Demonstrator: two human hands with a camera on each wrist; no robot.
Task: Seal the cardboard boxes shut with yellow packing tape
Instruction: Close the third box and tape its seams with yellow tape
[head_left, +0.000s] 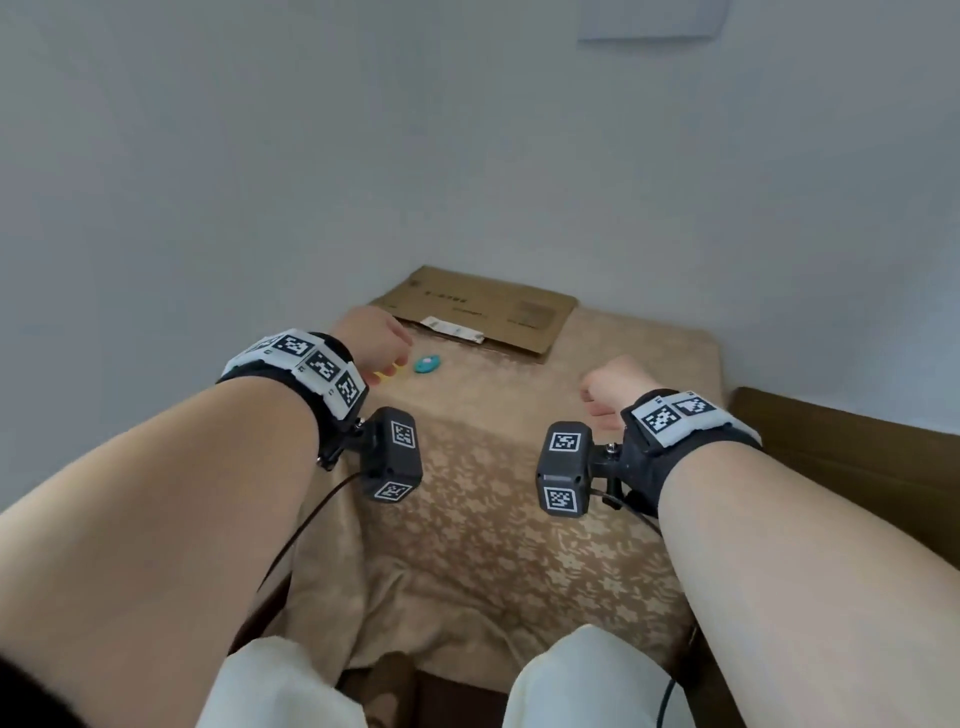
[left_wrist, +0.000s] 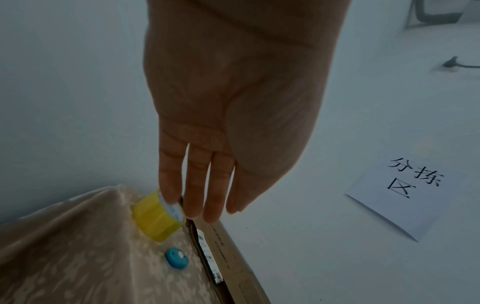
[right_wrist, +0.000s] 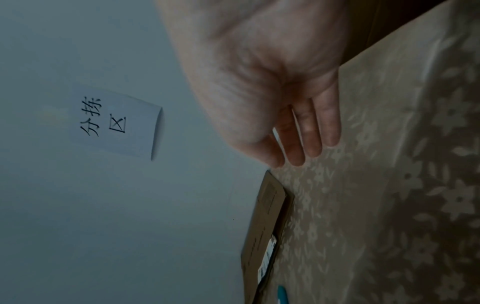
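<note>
A flattened cardboard box (head_left: 478, 306) with a white label (head_left: 452, 329) lies at the far end of the cloth-covered table, against the wall. A roll of yellow packing tape (left_wrist: 155, 216) stands on its edge in front of the box. In the head view only a sliver of the roll (head_left: 385, 372) shows under my left hand (head_left: 384, 358). The left hand (left_wrist: 207, 209) reaches down with straight fingers, one fingertip at the roll's rim; whether it touches is unclear. My right hand (head_left: 605, 395) hovers over the cloth to the right, fingers (right_wrist: 314, 144) loosely extended and holding nothing.
A small teal oval object (head_left: 427, 364) lies just right of the tape. The beige floral cloth (head_left: 519, 493) drapes over the table's near edge. A brown board (head_left: 857, 457) stands at the right. A paper sign (left_wrist: 405, 195) hangs on the wall.
</note>
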